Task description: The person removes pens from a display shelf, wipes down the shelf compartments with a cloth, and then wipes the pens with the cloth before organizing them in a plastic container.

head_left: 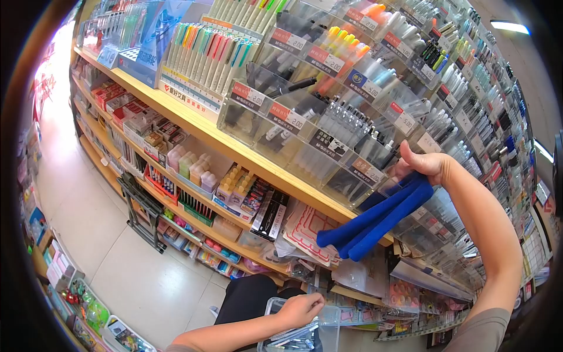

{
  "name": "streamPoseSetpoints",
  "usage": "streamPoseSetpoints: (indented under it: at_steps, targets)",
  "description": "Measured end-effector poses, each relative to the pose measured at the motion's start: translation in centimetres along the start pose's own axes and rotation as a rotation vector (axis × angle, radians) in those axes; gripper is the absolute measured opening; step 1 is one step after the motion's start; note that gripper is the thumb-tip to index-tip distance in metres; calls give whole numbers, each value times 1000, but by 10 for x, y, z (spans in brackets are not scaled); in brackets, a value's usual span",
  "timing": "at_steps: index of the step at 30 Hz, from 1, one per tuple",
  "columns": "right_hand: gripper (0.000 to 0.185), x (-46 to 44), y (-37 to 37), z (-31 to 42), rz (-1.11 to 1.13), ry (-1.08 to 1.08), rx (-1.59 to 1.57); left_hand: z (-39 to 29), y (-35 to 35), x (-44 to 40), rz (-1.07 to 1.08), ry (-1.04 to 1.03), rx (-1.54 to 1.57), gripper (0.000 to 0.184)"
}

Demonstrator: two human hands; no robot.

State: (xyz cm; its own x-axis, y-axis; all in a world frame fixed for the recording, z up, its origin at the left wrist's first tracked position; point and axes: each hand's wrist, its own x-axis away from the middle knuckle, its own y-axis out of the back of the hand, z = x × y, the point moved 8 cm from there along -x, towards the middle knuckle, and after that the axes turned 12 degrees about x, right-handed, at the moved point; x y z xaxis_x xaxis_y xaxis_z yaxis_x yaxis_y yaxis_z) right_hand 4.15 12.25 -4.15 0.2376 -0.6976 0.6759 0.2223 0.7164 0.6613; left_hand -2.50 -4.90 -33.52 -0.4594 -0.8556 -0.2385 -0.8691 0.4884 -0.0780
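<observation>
My right hand (423, 166) is at the front of the clear pen rack (328, 146), closed round a blue cloth (381, 217) that hangs down over the shelf edge. Its thumb points up, beside the lower price labels. Low in the view, my left hand (302, 310) is curled over a clear plastic box (329, 331) on my lap, its fingers bent in. Several pens or refills (293, 340) lie in that box. Whether the left fingers hold anything is hidden.
A wooden shelf edge (193, 126) runs diagonally below the pen rack. White pen boxes (190, 88) stand at its upper left. Lower shelves carry erasers, glue and boxes. A folded black stool (141, 211) leans by them. Goods bins (88, 308) line the lower left.
</observation>
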Motion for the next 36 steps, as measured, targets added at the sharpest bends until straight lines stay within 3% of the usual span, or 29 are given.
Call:
streamPoseSetpoints:
  at_steps: [4,8,12,17,21,22,29,33,36]
  targets:
    - [102,0,-8,-4,21,-48,-49,1,-2,0,0,27,11,16]
    - [72,9,-8,14,-244,-159,276,-3,-10,6,-10,28,-37,16]
    - [73,13,5,18,-186,-132,350,-7,-10,18,-40,-27,-88,16]
    - [75,29,6,31,-156,-189,794,-8,-9,17,-44,-48,-76,15]
    - [78,17,-4,29,35,-134,767,-2,-8,10,-12,-36,-60,14]
    - [89,17,-11,33,134,-196,683,-1,-7,9,-8,-27,-58,14]
    - [87,1,-13,33,351,-218,838,5,11,-1,-12,20,25,14]
    - [67,2,-18,34,284,-59,520,9,18,-5,-17,52,47,16]
    - [67,4,-11,29,219,-158,590,12,20,-3,-21,51,52,16]
